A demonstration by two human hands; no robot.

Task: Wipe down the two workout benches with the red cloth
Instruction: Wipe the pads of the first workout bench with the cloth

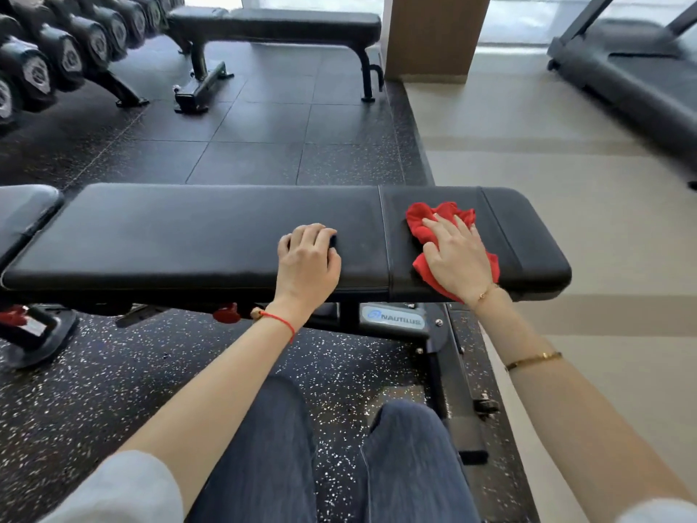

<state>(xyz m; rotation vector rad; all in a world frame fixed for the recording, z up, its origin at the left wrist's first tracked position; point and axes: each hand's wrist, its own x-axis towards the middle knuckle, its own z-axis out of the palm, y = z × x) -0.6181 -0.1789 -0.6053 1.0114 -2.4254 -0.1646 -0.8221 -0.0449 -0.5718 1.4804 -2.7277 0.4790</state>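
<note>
Right hand (pixel 458 254) flat and spread open, palm pressing the crumpled red cloth (pixel 426 230) onto the right end section of the near bench (pixel 188 228), just right of the pad seam. Left hand (pixel 307 264) loosely curled, fingertips tucked on the pad left of that seam, holding nothing. Second bench (pixel 301 22) far across the dark rubber floor (pixel 264 145), dumbbell rack (pixel 56 58) far left, treadmill (pixel 641 69) far right
</note>
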